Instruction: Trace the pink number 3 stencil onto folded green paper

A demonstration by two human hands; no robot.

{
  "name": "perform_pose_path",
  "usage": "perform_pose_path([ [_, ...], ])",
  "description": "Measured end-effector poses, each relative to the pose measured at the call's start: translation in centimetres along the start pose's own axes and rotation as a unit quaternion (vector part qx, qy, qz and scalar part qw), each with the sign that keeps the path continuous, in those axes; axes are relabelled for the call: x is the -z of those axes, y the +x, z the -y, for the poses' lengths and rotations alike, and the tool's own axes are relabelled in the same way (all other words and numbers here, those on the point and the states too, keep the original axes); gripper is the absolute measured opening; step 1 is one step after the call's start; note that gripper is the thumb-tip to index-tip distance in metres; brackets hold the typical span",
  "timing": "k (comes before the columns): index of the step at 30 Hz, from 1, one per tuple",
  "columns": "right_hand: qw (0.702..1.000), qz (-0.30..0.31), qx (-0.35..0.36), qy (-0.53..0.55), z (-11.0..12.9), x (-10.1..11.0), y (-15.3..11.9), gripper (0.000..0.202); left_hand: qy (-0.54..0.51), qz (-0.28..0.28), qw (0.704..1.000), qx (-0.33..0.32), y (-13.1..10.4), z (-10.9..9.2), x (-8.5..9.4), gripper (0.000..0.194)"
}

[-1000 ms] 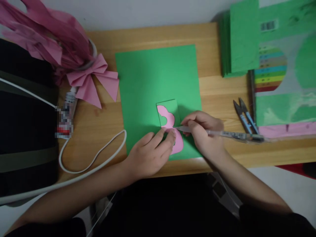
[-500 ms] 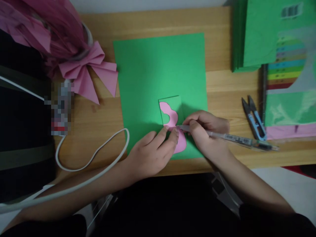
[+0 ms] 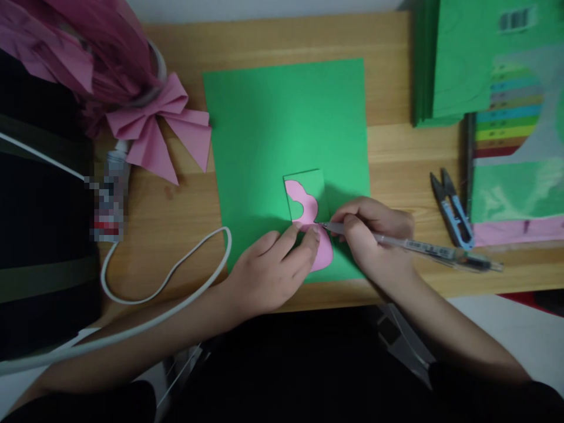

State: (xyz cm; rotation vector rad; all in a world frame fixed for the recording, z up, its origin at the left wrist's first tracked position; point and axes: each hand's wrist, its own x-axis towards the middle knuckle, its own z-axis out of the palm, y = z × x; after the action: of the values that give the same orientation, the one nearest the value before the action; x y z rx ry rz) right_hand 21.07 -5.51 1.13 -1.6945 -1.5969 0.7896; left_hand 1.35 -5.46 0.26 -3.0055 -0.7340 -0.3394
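Note:
A wavy pink paper cutout (image 3: 325,249) lies over a small folded-looking green paper piece (image 3: 312,183), which rests on a large green paper sheet (image 3: 282,117). My left hand (image 3: 268,273) holds the cutout down, its bent fingertips pressing across the narrow middle and hiding part of it. In my right hand (image 3: 372,232) is a clear-barrelled pen (image 3: 427,249), pinched between thumb and fingers. The pen's tip touches or nearly touches the cutout's right edge, at its waist. A dark line runs along that edge above the tip.
Thread snips (image 3: 453,208) with blue handles lie right of the sheet. Beyond them are a stack of green paper (image 3: 462,59) and a paper pack (image 3: 515,194). At left sit a pink wrapped bundle with a bow (image 3: 161,117) and a white cable (image 3: 176,264) looping over my left forearm.
The pen tip has shifted very slightly right and up along the cutout's edge, my right hand moving with it. My left hand stays in place.

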Motion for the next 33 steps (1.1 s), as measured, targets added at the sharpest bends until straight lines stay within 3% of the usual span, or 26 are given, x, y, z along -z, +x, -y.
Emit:
perform_pose_path([
  [16, 1.0, -0.011, 0.01, -0.026, -0.2, 0.2, -1.0, 0.021, 0.005, 0.015, 1.0, -0.002, 0.3, 0.0, 0.2, 0.039],
  [33, 0.998, -0.044, 0.033, -0.035, -0.4, 0.4, -2.3, 0.018, -0.011, 0.006, 0.999, 0.035, 0.3, -0.2, 0.1, 0.033],
])
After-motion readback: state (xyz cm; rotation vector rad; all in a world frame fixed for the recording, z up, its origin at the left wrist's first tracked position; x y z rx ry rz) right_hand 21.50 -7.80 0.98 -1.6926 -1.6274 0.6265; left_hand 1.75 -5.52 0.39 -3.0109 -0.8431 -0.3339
